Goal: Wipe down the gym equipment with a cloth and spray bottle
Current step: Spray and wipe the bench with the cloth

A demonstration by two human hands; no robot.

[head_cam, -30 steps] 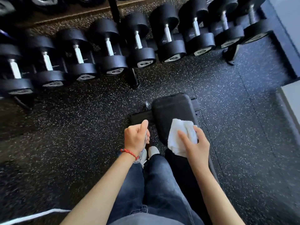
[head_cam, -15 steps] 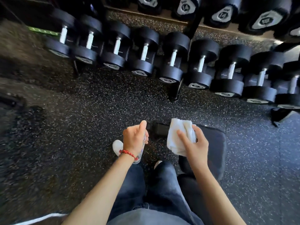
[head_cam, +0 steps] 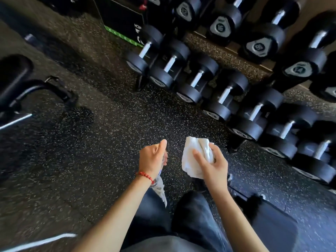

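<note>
My left hand (head_cam: 151,159) grips a clear spray bottle (head_cam: 160,186) that hangs down below the wrist, mostly hidden by the hand. My right hand (head_cam: 212,165) holds a folded white cloth (head_cam: 194,157) between thumb and fingers. Both hands are in front of me over the speckled rubber floor, about a hand's width apart. A black padded bench (head_cam: 269,222) lies at the lower right behind my right forearm. A row of black dumbbells (head_cam: 196,77) with chrome handles runs diagonally from the top middle to the right edge.
A second tier of dumbbells with numbered end caps (head_cam: 258,46) sits higher on the rack at the upper right. Another black machine with a pad and a metal bar (head_cam: 16,88) stands at the left. A black box with a green edge (head_cam: 120,20) is at the top. My jeans-clad legs (head_cam: 181,220) are below.
The view has swung to the left: the dumbbell rack and the bench have slid toward the right of the frame, and a machine has come into view at the left. Both hands keep their holds.
</note>
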